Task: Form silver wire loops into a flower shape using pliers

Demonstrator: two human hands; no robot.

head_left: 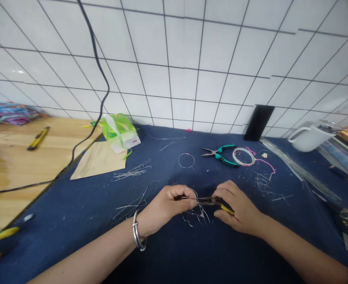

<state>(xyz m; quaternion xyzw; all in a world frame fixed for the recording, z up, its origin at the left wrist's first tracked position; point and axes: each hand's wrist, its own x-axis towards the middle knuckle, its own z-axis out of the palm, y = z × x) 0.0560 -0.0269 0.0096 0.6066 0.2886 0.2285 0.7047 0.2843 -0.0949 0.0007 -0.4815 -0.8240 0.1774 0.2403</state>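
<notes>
Slants the bare left forearm [93,256] and right forearm [300,252] inward from the lower corners; holds the left hand [169,203] and right hand [239,209] near each other at mid-view; pinches with left thumb [188,204] against bent forefinger [190,193]; grips with right fingers [224,194] curled above the right thumb [223,215]

Yellow pliers handle [227,209], navy cloth [164,252]
</notes>
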